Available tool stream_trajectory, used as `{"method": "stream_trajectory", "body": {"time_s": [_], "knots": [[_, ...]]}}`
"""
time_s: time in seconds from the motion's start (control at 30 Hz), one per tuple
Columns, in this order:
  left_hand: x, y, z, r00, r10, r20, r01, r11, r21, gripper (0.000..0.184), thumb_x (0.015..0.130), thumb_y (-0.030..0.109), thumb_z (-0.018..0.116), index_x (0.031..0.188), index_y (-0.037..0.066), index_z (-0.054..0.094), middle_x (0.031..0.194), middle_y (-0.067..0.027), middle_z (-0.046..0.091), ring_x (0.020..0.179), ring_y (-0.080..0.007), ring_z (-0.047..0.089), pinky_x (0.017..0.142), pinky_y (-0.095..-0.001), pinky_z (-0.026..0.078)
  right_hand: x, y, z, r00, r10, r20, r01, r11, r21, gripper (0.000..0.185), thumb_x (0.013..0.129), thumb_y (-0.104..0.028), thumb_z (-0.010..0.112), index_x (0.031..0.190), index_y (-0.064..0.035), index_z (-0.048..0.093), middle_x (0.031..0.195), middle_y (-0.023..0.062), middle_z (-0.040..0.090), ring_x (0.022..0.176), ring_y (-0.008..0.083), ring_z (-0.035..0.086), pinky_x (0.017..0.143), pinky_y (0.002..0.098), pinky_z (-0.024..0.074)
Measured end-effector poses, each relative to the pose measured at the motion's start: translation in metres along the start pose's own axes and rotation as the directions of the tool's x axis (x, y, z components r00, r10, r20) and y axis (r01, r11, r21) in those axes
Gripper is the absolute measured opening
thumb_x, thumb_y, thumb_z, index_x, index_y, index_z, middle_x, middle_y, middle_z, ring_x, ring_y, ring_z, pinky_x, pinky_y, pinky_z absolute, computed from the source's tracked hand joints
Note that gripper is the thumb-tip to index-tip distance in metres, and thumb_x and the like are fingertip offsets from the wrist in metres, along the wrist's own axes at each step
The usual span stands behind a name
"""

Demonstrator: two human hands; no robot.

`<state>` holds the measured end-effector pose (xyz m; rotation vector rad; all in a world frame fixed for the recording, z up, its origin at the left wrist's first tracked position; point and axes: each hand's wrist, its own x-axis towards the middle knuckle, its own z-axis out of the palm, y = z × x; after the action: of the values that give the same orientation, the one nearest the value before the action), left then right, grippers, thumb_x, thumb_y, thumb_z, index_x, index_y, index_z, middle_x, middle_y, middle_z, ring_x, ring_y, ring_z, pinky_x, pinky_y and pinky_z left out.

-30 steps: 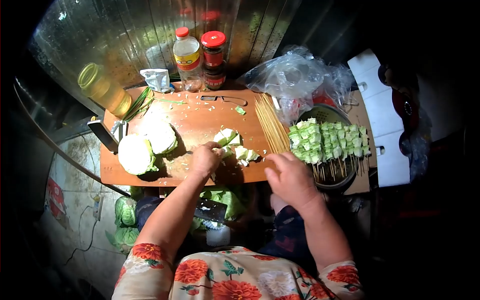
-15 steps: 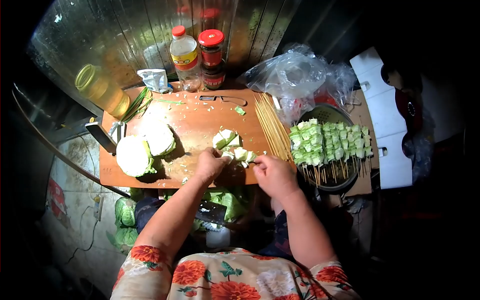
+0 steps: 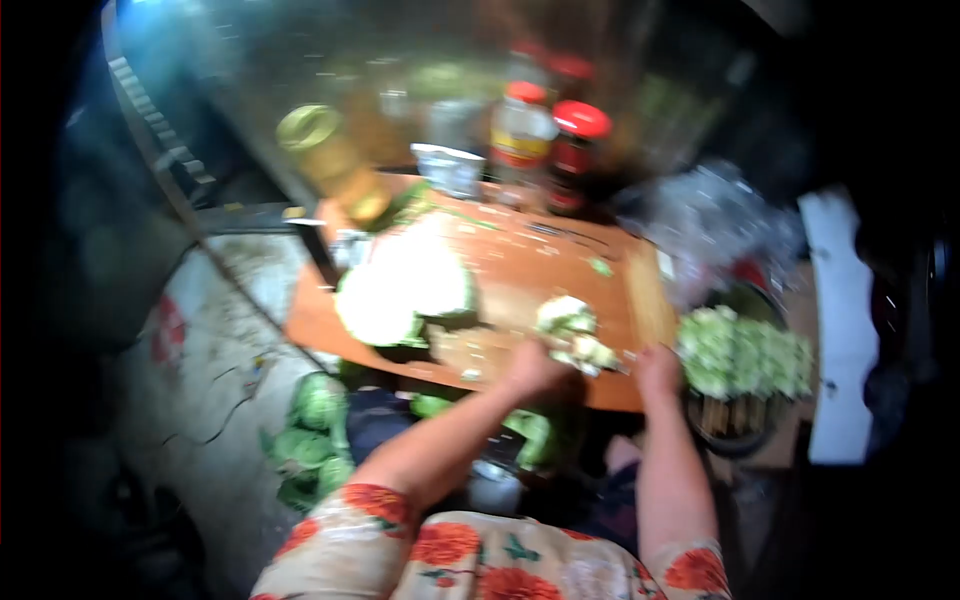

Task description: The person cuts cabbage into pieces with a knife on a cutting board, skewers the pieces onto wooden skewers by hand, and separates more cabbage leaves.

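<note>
Rightward from the cabbage bits (image 3: 567,316) on the table (image 3: 510,272), my right hand (image 3: 659,374) has moved near the sticks (image 3: 651,295); my left hand (image 3: 541,371) is beside them; fingers curled, grips blurred. Light, crisp bits may split: pinch thick parts

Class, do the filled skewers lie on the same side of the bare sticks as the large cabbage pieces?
No, the filled skewers lie right of the bare sticks, while the large cabbage pieces lie left.
</note>
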<state>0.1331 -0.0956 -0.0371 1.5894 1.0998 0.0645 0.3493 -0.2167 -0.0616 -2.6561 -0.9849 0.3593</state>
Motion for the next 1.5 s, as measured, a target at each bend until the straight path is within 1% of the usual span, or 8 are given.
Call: {"method": "stream_trajectory", "body": {"time_s": [0.17, 0.27, 0.47, 0.6, 0.67, 0.8, 1.2, 1.5], "knots": [[-0.010, 0.001, 0.015, 0.966, 0.225, -0.131, -0.216, 0.974, 0.074, 0.033, 0.070, 0.026, 0.073, 0.095, 0.006, 0.066, 0.090, -0.0217, 0.065, 0.086, -0.0392, 0.063, 0.079, -0.0462, 0.051, 0.008, 0.009, 0.012, 0.991, -0.131, 0.017, 0.132, 0.972, -0.193, 0.020, 0.074, -0.022, 0.068, 0.075, -0.0021, 0.063, 0.077, 0.0214, 0.064, 0.073, 0.0406, 0.062, 0.064, 0.0466, 0.0500], [0.004, -0.010, 0.032, 0.987, 0.150, -0.063, -0.146, 0.987, 0.061, 0.065, 0.059, 0.019, 0.081, 0.116, 0.006, 0.053, 0.110, -0.0237, 0.059, 0.102, -0.0408, 0.058, 0.087, -0.0453, 0.048, 0.006, -0.009, -0.002, 0.991, -0.132, -0.011, 0.124, 0.957, -0.261, 0.028, 0.069, -0.022, 0.070, 0.074, 0.0037, 0.060, 0.076, 0.0247, 0.062, 0.077, 0.0434, 0.061, 0.069, 0.0494, 0.0487], [-0.014, 0.003, 0.008, 0.987, 0.152, -0.057, -0.154, 0.987, -0.048, 0.054, 0.067, 0.015, 0.073, 0.112, -0.001, 0.049, 0.100, -0.0253, 0.062, 0.096, -0.0411, 0.060, 0.084, -0.0425, 0.049, -0.006, -0.037, -0.037, 0.984, -0.180, -0.016, 0.181, 0.980, 0.079, 0.015, 0.068, -0.010, 0.061, 0.064, 0.0012, 0.052, 0.061, 0.0172, 0.055, 0.057, 0.0326, 0.055, 0.057, 0.0417, 0.0457], [-0.002, -0.001, -0.006, 0.975, 0.046, -0.216, -0.114, 0.941, -0.319, 0.041, 0.067, 0.009, 0.072, 0.104, -0.001, 0.056, 0.082, -0.0171, 0.065, 0.075, -0.0276, 0.064, 0.067, -0.0365, 0.052, -0.039, -0.092, -0.056, 0.953, -0.280, 0.113, 0.215, 0.892, 0.397, 0.012, 0.070, 0.000, 0.057, 0.063, -0.0008, 0.047, 0.054, 0.0051, 0.047, 0.052, 0.0127, 0.045, 0.049, 0.0294, 0.0395], [-0.003, 0.002, -0.029, 0.999, -0.033, -0.021, 0.010, 0.740, -0.672, 0.034, 0.069, 0.002, 0.068, 0.102, 0.000, 0.060, 0.073, -0.0106, 0.064, 0.061, -0.0182, 0.061, 0.056, -0.0316, 0.050, -0.060, -0.116, -0.060, 0.919, -0.349, 0.182, 0.221, 0.840, 0.496, 0.010, 0.071, 0.000, 0.057, 0.065, -0.0010, 0.049, 0.055, 0.0030, 0.048, 0.053, 0.0096, 0.044, 0.049, 0.0273, 0.0391], [-0.010, 0.001, -0.073, 0.998, -0.051, 0.047, 0.064, 0.418, -0.906, 0.026, 0.074, -0.002, 0.065, 0.099, 0.003, 0.059, 0.063, -0.0021, 0.055, 0.049, -0.0103, 0.052, 0.046, -0.0254, 0.045, -0.094, -0.150, -0.073, 0.835, -0.470, 0.286, 0.337, 0.849, 0.408, 0.008, 0.069, -0.004, 0.059, 0.067, -0.0001, 0.051, 0.057, 0.0031, 0.051, 0.053, 0.0090, 0.045, 0.050, 0.0265, 0.0402], [-0.040, -0.011, -0.128, 0.996, -0.070, -0.049, -0.034, 0.200, -0.979, 0.047, 0.075, -0.004, 0.062, 0.118, 0.001, 0.045, 0.071, -0.0048, 0.054, 0.053, -0.0124, 0.051, 0.056, -0.0301, 0.052, -0.107, -0.164, -0.059, 0.811, -0.458, 0.363, 0.063, 0.687, 0.724, 0.011, 0.075, 0.004, 0.045, 0.077, -0.0048, 0.051, 0.056, -0.0057, 0.041, 0.047, 0.0003, 0.037, 0.042, 0.0183, 0.0267], [-0.050, -0.014, -0.145, 0.993, -0.077, -0.093, -0.076, 0.197, -0.977, 0.051, 0.076, 0.001, 0.066, 0.121, 0.000, 0.041, 0.076, -0.0073, 0.059, 0.063, -0.0160, 0.060, 0.060, -0.0322, 0.054, -0.104, -0.171, -0.059, 0.810, -0.430, 0.400, 0.059, 0.737, 0.673, 0.020, 0.086, -0.005, 0.045, 0.097, -0.0009, 0.061, 0.055, -0.0020, 0.046, 0.041, 0.0045, 0.041, 0.038, 0.0204, 0.0302]]}}
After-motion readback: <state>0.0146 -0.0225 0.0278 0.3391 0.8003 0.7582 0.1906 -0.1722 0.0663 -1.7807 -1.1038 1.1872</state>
